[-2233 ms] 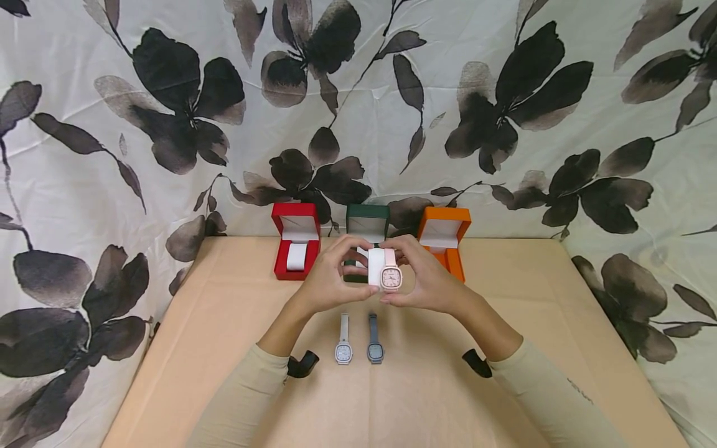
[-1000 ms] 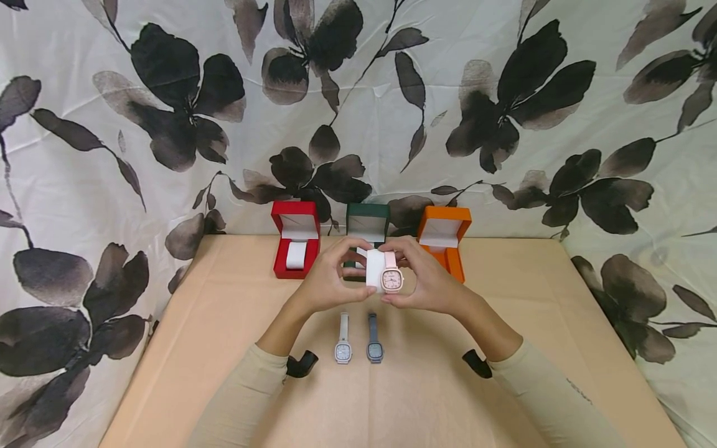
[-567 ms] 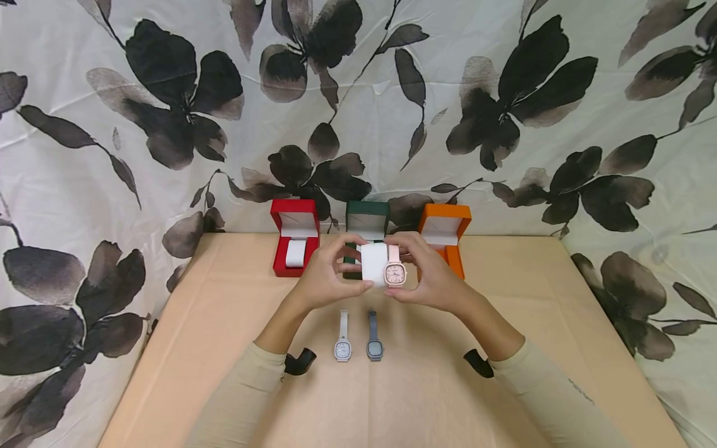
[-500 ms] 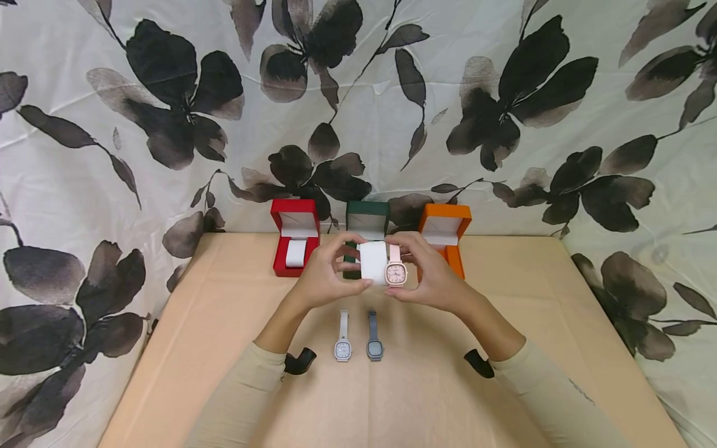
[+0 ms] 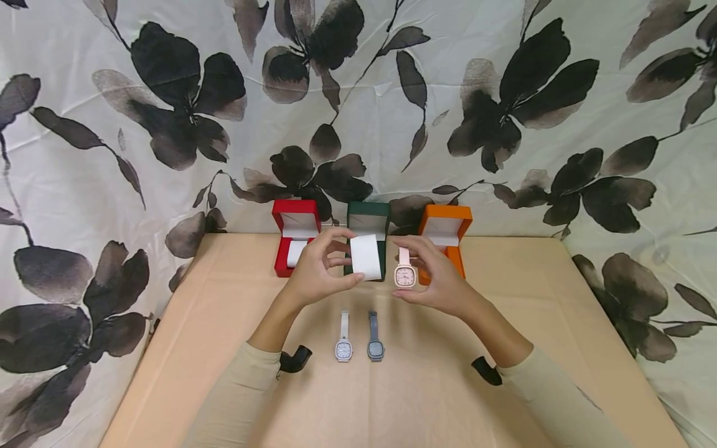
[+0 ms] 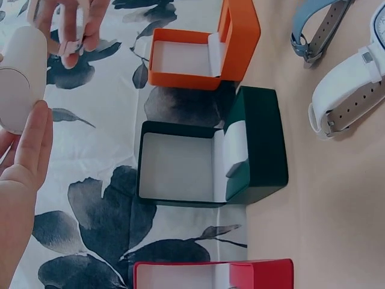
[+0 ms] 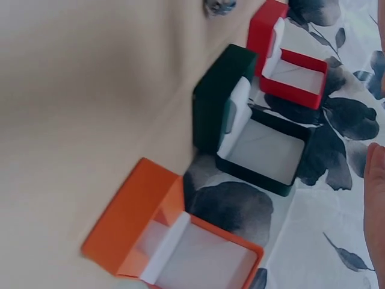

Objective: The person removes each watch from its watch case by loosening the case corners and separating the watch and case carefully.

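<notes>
Nearest the person, on the peach-covered worktop (image 5: pixel 185 348), a white watch (image 5: pixel 343 350) and a grey-blue watch (image 5: pixel 375 350) lie side by side, straps pointing away, below and between the two raised hands.

Above them the left hand (image 5: pixel 315 274) has its grip curled round a white watch cushion (image 5: pixel 366 256), thumb under the lower edge and fingers along the top. The left wrist view shows the same cushion (image 6: pixel 21 78) pressed between thumb and fingers. A clear gap to the right of it, the right hand (image 5: pixel 442 280) pinches a pink watch (image 5: pixel 405 274) by its case, dial toward the camera, strap standing upright; cushion and watch are apart, not touching.

Just beyond the left grip stands an open green box (image 5: pixel 368 222), its tray bare in the wrist view. Left of that is an open red box (image 5: pixel 295 231) with a white cushion inside. Behind the right grip stands an open orange box (image 5: pixel 445 233), its tray also bare. Farthest back hangs a floral cloth (image 5: pixel 504 93).
</notes>
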Motion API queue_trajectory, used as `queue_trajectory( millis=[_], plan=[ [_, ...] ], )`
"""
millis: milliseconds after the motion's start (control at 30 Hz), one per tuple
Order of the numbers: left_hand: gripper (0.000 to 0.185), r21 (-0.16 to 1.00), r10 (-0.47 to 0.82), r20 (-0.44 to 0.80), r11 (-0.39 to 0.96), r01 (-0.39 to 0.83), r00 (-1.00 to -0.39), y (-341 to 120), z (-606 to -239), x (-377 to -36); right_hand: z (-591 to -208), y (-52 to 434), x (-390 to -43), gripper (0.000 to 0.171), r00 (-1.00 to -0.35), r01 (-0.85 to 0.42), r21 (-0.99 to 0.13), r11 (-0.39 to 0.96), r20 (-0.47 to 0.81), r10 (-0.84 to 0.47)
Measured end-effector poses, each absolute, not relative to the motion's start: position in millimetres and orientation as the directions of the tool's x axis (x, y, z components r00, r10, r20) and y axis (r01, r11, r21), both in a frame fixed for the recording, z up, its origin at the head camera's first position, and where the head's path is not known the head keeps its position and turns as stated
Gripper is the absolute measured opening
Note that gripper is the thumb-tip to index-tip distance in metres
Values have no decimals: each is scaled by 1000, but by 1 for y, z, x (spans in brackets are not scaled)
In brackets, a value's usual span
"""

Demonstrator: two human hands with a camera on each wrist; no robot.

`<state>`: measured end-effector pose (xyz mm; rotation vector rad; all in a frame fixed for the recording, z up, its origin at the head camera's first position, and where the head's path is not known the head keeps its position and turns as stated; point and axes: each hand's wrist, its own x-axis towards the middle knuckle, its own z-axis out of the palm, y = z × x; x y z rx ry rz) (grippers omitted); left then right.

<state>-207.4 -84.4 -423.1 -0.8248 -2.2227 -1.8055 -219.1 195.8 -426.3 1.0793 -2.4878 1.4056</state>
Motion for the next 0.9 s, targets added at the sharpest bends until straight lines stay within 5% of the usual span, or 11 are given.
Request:
queue_trajectory(
  millis=[667, 900],
  plan=[
    [67, 845, 325, 455, 136, 517, -829, -83, -422, -206, -479, 217, -216, 89, -773, -586, -707, 395, 340, -536],
    [66, 839, 325, 464, 137, 526, -824, -82, -422, -206, -501, 217, -214, 71, -755, -580, -718, 385, 297, -584]
  ],
)
